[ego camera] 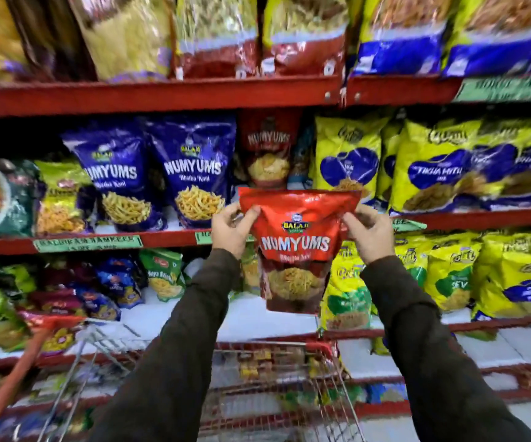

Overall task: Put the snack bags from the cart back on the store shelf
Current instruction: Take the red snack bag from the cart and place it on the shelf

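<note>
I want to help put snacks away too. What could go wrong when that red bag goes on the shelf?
1. Both hands, left hand and right hand, pinch only the top corners of the red Numyums bag, so it might slip and fall toward the cart.
2. The slot by the matching red bag looks narrow; pushing in could topple the blue Numyums bag beside it.
</note>
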`<state>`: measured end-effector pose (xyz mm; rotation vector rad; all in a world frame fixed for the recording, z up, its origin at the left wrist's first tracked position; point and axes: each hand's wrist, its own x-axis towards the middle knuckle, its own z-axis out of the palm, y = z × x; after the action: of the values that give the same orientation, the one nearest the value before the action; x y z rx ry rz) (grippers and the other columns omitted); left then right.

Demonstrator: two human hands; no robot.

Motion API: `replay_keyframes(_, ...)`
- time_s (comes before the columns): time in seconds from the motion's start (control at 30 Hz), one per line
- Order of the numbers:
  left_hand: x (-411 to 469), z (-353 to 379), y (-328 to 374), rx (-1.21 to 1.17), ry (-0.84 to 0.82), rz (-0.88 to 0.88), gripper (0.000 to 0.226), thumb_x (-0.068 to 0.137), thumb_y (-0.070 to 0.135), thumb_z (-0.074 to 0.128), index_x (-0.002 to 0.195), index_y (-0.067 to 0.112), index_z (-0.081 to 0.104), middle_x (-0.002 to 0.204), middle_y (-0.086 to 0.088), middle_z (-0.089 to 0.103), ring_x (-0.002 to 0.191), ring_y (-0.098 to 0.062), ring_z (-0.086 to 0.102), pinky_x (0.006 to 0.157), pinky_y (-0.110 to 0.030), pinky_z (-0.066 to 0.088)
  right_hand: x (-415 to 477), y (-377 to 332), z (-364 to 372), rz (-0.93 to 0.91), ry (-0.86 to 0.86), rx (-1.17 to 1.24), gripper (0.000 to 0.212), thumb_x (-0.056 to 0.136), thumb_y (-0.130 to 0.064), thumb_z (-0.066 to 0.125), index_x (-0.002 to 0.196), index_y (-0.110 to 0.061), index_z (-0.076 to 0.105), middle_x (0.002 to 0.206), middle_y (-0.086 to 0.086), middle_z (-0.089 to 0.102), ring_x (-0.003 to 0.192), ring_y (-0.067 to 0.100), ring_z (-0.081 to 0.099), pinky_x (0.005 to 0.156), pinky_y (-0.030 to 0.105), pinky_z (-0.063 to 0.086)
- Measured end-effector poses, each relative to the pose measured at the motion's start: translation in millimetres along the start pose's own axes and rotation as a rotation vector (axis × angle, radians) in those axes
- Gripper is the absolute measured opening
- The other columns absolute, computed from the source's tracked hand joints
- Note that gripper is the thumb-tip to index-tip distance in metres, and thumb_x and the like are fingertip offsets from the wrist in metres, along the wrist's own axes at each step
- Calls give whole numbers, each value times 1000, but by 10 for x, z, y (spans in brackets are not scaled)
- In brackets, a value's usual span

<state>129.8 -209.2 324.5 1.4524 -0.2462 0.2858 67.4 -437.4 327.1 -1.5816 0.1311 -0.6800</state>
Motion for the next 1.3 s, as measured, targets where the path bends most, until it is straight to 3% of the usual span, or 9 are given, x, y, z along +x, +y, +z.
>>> replay_keyframes(0.2, 712, 484, 389, -302, 132, -96, 13, 86, 24, 72, 76, 17, 70, 84, -9, 72, 72, -18, 69, 76, -36, 62, 939, -334, 256, -30, 0, 145, 24, 81, -18, 74, 93, 2, 69, 81, 10, 69, 71, 16, 61, 66, 27, 51)
replay_keyframes(0.3, 1109, 639, 396, -299, 200, -132, 21, 73, 39, 79, 71, 19, 76, 87, -12, 76, 84, -30, 69, 93, -53, 58, 1355, -331, 414, -13, -18, 181, 12, 77, -25, 75, 76, -13, 72, 75, 5, 68, 70, 18, 60, 69, 32, 49)
replay_keyframes(0.43, 1473, 873, 450, -303, 283, -170, 19, 87, 25, 71, 70, 16, 68, 76, -4, 70, 73, -21, 65, 81, -37, 58, 1886, -167, 534, -16, -51, 168, 37, 65, -42, 77, 63, -8, 62, 73, 10, 58, 72, 23, 50, 71, 42, 42)
replay_keyframes(0.63, 1898, 1077, 229, -357, 422, -216, 23, 93, 12, 59, 109, -4, 64, 96, -13, 66, 89, -22, 57, 81, -34, 47, 2280, -77, 735, 52, -52, 154, 16, 67, -29, 74, 63, -17, 66, 73, 4, 68, 79, 28, 62, 78, 48, 51)
replay_keyframes(0.8, 2197, 1069, 100, -363, 469, -267, 50, 90, 19, 59, 136, 1, 51, 125, -24, 63, 110, -38, 63, 93, -45, 50, 2526, 54, 1035, 110, -98, 136, 12, 62, -21, 68, 69, -20, 58, 74, -2, 60, 67, 14, 53, 73, 34, 46)
replay_keyframes(0.93, 2248, 955, -2, -240, 456, -277, 48, 96, 23, 55, 143, 13, 46, 139, -19, 58, 124, -38, 58, 93, -35, 47, 2527, 133, 1152, 125, -131, 1, 30, 88, -16, 62, 66, -28, 47, 73, -8, 52, 65, 2, 47, 60, 13, 44)
replay_keyframes(1.07, 2212, 824, -199, -140, 393, -240, 52, 94, 43, 55, 143, 27, 46, 148, -7, 51, 131, -30, 53, 113, -41, 41, 2609, 407, 1295, 149, -73, 84, 21, 67, -41, 71, 78, -25, 63, 93, 11, 72, 85, 30, 66, 87, 46, 54)
replay_keyframes(1.17, 2220, 781, -303, -105, 322, -301, 77, 87, 69, 45, 149, 25, 37, 151, -7, 48, 135, -31, 48, 117, -45, 36, 2417, 394, 1312, 137, -104, 38, 37, 83, -43, 65, 111, -18, 66, 120, 15, 69, 110, 32, 64, 102, 45, 48)
replay_keyframes(1.3, 2219, 730, -841, -221, 253, -456, 114, 58, 98, 35, 146, 25, 41, 142, -2, 56, 126, -30, 55, 114, -53, 39, 2117, 708, 1304, 344, -252, 64, 70, 62, -94, 42, 108, -44, 61, 132, 0, 63, 121, 26, 59, 109, 49, 42)
